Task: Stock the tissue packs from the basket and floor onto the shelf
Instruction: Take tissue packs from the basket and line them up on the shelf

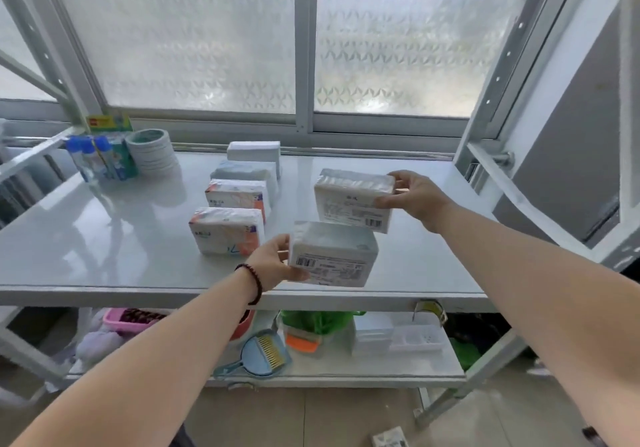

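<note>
Tissue packs, one pinched by its end in each hand: left hand [273, 261] with near pack [332, 254], right hand [414, 197] with far pack [355, 201], long axes crosswise above shelf [104, 239].

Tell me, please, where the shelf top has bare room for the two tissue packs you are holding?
The shelf is bare along its front left, between the row of four packs and the bottles with the tape rolls. It is also bare at the right, behind the right hand toward the window sill. The middle, around the row and the two held packs, is crowded.
</note>
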